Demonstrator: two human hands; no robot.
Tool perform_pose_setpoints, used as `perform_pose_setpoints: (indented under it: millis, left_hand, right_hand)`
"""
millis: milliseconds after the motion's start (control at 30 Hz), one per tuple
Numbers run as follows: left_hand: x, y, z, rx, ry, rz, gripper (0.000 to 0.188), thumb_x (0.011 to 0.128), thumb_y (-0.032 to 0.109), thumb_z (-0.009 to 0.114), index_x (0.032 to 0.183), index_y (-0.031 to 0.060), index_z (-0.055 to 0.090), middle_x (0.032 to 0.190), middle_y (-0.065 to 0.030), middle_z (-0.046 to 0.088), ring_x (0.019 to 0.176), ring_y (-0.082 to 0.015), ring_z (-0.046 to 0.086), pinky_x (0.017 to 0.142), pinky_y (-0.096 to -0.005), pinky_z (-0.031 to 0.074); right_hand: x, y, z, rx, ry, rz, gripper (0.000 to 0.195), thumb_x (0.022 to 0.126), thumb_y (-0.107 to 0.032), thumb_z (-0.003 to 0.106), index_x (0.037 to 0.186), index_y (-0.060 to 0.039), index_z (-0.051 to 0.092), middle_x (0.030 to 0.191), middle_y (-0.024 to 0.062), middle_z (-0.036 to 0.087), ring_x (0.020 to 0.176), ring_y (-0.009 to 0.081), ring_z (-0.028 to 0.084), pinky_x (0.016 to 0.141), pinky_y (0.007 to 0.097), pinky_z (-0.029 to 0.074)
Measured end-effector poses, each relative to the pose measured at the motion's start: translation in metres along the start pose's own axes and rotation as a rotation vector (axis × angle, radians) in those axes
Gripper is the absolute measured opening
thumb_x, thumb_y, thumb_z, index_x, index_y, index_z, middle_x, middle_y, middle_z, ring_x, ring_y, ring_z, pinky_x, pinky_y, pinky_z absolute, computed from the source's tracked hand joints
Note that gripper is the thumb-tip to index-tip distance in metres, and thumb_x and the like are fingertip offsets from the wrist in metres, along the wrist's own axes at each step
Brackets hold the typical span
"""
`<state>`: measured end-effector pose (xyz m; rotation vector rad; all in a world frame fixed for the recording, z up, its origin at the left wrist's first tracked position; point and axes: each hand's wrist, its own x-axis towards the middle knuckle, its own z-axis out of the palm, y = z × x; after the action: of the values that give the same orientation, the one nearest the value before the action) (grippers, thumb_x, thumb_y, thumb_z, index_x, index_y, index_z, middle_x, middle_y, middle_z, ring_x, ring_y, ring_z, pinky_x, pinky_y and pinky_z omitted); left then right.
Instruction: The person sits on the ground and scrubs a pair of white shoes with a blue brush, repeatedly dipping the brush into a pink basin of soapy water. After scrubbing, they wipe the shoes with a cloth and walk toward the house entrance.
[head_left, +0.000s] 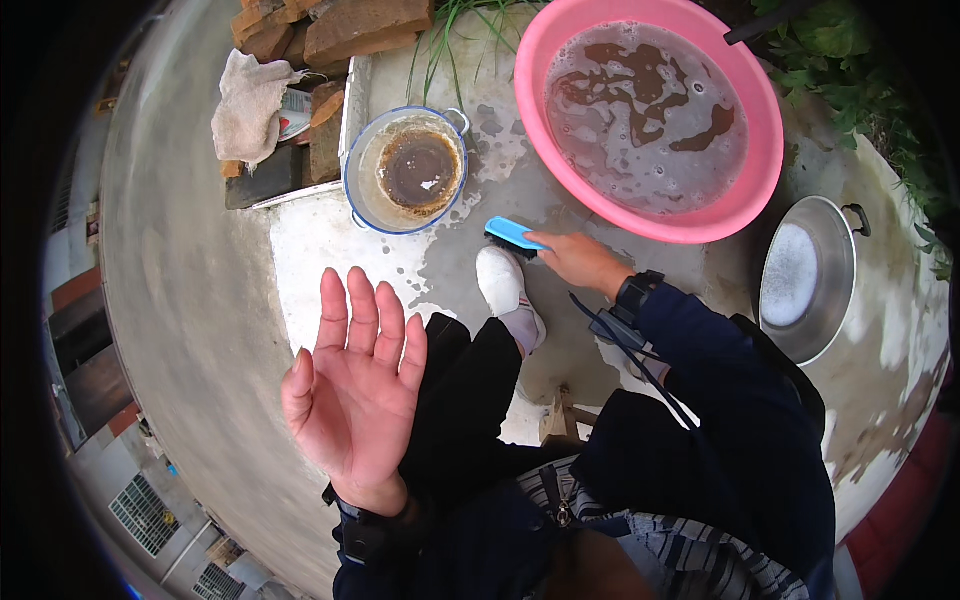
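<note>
My left hand (360, 397) is raised palm up over the ground, fingers spread and nothing in it. Low in front of me, my right hand (585, 262) grips one end of a blue scrubbing brush (511, 231) with dark bristles facing down. The brush is just beyond the toe of a white slip-on shoe (501, 281) on my foot; whether they touch I cannot tell. Past the brush stands a white enamel basin (360, 161) with a blue rim, holding brownish liquid. A big pink plastic tub (540, 150) of murky, sudsy water is beyond my right hand.
A metal pan (829, 300) with white foam stands at the right. Stacked bricks (367, 30) and a pale rag (251, 105) lie at the upper left. Leafy plants (832, 60) border the upper right. A wooden stool (559, 420) shows between my legs. The concrete is partly wet.
</note>
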<state>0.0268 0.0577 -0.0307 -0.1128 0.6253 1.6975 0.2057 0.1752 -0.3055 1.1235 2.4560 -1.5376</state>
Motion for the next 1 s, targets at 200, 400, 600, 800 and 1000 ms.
perform_pose_setpoints:
  millis: [200,400,600,800,1000]
  left_hand:
    - [-0.003,-0.011,0.013,-0.003,-0.03,0.013,0.056,0.084,0.022,0.053,0.133,0.0075,0.032,0.134,-0.008,0.038,0.128,-0.0236,0.029,0.108,-0.0429,0.018]
    - [0.002,-0.018,0.012,0.043,0.006,-0.002,0.053,0.084,0.021,0.052,0.132,0.0061,0.033,0.133,-0.0089,0.039,0.127,-0.0232,0.031,0.107,-0.0424,0.02]
    - [-0.002,-0.02,0.013,0.062,-0.013,-0.01,0.052,0.085,0.022,0.05,0.131,0.006,0.034,0.133,-0.0092,0.039,0.126,-0.0231,0.032,0.107,-0.0426,0.021]
    - [-0.003,-0.017,0.009,0.038,-0.008,0.0,0.054,0.084,0.022,0.051,0.132,0.0061,0.032,0.133,-0.0088,0.039,0.126,-0.0235,0.031,0.107,-0.043,0.021]
    - [-0.005,-0.013,0.006,0.029,-0.01,-0.007,0.055,0.084,0.019,0.052,0.134,0.0064,0.03,0.135,-0.0092,0.036,0.128,-0.0236,0.028,0.108,-0.0422,0.017]
  right_hand:
    - [-0.029,0.032,-0.137,-0.099,0.458,0.062,0.034,0.085,-0.018,0.048,0.119,-0.0159,0.052,0.094,0.0188,0.061,0.089,0.0345,0.057,0.077,0.0434,0.045]
    - [-0.03,0.095,-0.133,-0.4,0.293,0.344,0.032,0.084,-0.02,0.05,0.115,-0.0148,0.056,0.097,0.0181,0.061,0.09,0.0343,0.057,0.079,0.0441,0.044]
    - [-0.055,0.068,-0.165,-0.536,0.48,0.344,0.031,0.084,-0.022,0.051,0.114,-0.0193,0.056,0.082,0.0189,0.062,0.078,0.0338,0.06,0.068,0.044,0.047]
    - [-0.077,-0.029,-0.096,-0.283,0.495,-0.018,0.03,0.082,-0.021,0.055,0.112,-0.0189,0.057,0.078,0.0172,0.062,0.071,0.0346,0.06,0.062,0.0447,0.047]
    - [-0.03,0.013,0.06,0.114,0.195,0.121,0.035,0.085,-0.015,0.049,0.12,-0.0128,0.051,0.099,0.0217,0.059,0.083,0.0382,0.057,0.073,0.0427,0.045]
